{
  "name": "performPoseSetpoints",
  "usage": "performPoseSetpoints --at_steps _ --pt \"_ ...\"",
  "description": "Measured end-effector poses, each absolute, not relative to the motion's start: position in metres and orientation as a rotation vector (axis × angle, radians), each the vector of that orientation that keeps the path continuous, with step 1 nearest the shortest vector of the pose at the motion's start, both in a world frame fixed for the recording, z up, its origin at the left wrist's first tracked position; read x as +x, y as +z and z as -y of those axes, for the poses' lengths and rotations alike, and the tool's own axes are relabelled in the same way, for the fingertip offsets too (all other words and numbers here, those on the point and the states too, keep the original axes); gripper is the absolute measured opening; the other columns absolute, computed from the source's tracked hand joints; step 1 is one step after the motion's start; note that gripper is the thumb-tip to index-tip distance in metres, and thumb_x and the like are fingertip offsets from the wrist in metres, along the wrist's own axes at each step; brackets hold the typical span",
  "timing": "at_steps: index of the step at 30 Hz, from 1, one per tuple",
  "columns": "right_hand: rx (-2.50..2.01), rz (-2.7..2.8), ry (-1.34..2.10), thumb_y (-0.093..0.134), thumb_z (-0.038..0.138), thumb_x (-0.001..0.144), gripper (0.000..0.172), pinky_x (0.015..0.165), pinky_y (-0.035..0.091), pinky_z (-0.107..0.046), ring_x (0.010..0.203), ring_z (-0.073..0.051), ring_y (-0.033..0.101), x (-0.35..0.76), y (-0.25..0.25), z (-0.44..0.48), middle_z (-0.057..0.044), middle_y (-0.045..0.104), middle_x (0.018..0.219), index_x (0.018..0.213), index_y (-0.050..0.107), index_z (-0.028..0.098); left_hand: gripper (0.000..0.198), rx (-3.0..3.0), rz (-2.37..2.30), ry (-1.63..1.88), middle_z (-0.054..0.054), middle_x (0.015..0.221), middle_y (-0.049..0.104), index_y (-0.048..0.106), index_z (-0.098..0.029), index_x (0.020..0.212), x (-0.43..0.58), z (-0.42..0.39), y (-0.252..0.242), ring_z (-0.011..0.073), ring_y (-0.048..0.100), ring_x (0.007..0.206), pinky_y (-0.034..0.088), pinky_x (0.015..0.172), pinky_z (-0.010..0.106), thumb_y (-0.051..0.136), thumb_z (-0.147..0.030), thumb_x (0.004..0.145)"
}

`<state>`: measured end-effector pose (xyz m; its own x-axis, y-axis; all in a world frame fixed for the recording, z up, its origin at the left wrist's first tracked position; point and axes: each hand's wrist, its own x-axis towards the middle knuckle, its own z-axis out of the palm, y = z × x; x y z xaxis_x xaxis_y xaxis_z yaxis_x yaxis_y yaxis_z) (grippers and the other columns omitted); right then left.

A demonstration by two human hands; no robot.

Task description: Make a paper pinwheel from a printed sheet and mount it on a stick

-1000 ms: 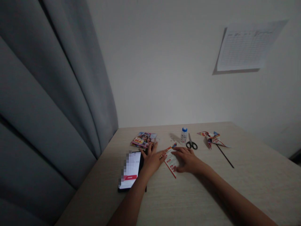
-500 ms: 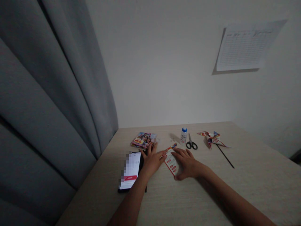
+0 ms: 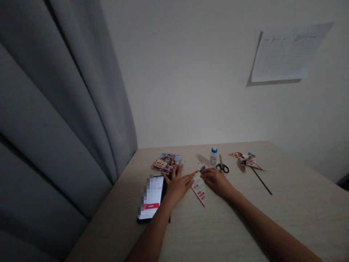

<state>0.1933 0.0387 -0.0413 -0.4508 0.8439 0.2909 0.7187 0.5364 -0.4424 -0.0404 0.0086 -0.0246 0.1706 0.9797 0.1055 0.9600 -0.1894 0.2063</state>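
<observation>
A folded piece of printed paper [image 3: 199, 188], white with red marks and a colourful top corner, lies flat on the table and tapers to a point toward me. Spread over its left edge is my left hand [image 3: 176, 185], thumb on the paper and other fingers reaching toward a stack of printed sheets [image 3: 166, 162]. On the paper's upper right edge, my right hand [image 3: 217, 181] has its fingers drawn together, gripping or pressing the fold; the fingertips are partly hidden. Just beyond stand a blue-capped glue bottle [image 3: 213, 158] and black-handled scissors [image 3: 222, 167].
A lit phone [image 3: 151, 199] lies left of my left forearm, on the table [image 3: 218, 233]. At the right rests a paper pinwheel [image 3: 247, 160] on a black stick. A grey curtain [image 3: 68, 109] hangs along the left; a printed sheet [image 3: 283, 56] is on the wall.
My right hand has slid up along the paper toward its top corner, and its fingers have drawn together. The paper's lower point now shows. My left hand has stayed in place.
</observation>
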Motion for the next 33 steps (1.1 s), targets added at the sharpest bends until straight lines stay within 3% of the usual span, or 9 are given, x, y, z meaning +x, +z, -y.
performPoseSetpoints --at_steps 8,17,24,33 --pt "-1.318 2.295 0.425 0.064 0.038 0.084 0.035 0.105 0.034 -0.056 0.126 -0.030 0.052 0.197 -0.040 -0.038 -0.006 0.064 0.132 0.117 0.069 0.029 0.039 2.341 -1.949 0.323 -0.011 0.164 0.024 0.046 -0.065 0.133 -0.042 -0.009 -0.027 0.0417 0.009 0.151 -0.003 0.104 0.083 0.041 -0.064 0.094" --pt "-1.289 2.419 0.462 0.083 0.053 0.055 0.089 0.114 0.026 -0.053 0.135 -0.034 0.042 0.197 -0.040 -0.029 -0.013 0.050 0.147 0.133 0.055 0.023 0.039 2.310 -1.938 0.322 -0.008 0.164 0.024 0.048 -0.063 0.133 -0.041 -0.009 -0.026 0.0419 0.008 0.151 -0.005 0.103 0.083 0.041 -0.065 0.094" --pt "-1.306 2.496 0.472 0.081 0.060 0.049 0.113 0.120 0.013 -0.054 0.144 -0.035 0.031 0.193 -0.036 -0.016 -0.019 0.039 0.154 0.145 0.042 0.016 0.039 2.323 -1.933 0.332 -0.008 0.165 0.022 0.046 -0.064 0.133 -0.040 -0.008 -0.024 0.0412 0.008 0.151 -0.006 0.103 0.083 0.040 -0.064 0.095" --pt "-1.275 2.511 0.520 0.080 0.066 0.049 0.123 0.122 0.006 -0.058 0.147 -0.037 0.025 0.194 -0.038 -0.013 -0.020 0.031 0.158 0.152 0.033 0.015 0.042 2.284 -1.923 0.297 -0.005 0.165 0.024 0.047 -0.060 0.136 -0.038 -0.006 -0.019 0.0413 0.005 0.151 -0.010 0.104 0.080 0.038 -0.064 0.095"
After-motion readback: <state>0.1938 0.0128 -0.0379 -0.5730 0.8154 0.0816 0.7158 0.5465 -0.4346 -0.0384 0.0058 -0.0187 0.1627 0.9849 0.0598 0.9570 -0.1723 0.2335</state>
